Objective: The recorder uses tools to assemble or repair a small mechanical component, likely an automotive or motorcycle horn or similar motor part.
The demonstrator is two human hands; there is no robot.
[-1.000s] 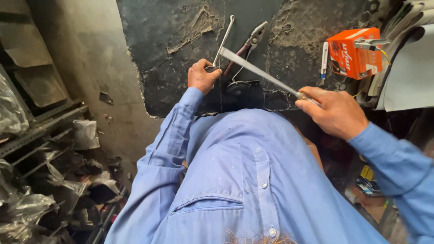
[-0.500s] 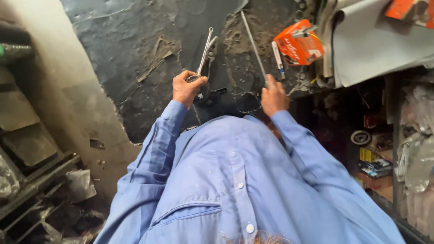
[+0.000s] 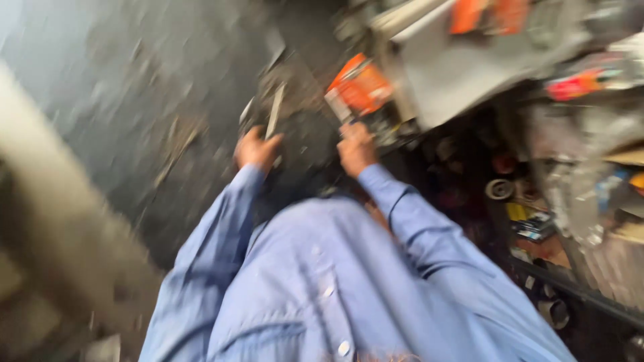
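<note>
Overhead, heavily motion-blurred view of a person in a blue long-sleeved shirt [image 3: 322,281] working at a dark, grimy bench top [image 3: 134,121]. Left hand [image 3: 256,150], just left of centre, is closed around the lower end of a slim metal tool [image 3: 274,111], which extends from the hand toward 12 o'clock and lies against the bench top. Right hand [image 3: 355,149], at 3 o'clock from the left hand and near it, rests by an orange packet [image 3: 362,87] lying at its 12 o'clock; whether its fingers grip anything cannot be told through the blur. A grey shelf edge [image 3: 456,74] stands at 2 o'clock, and cluttered shelving [image 3: 563,201] fills the 3 to 4 o'clock sector.
</note>
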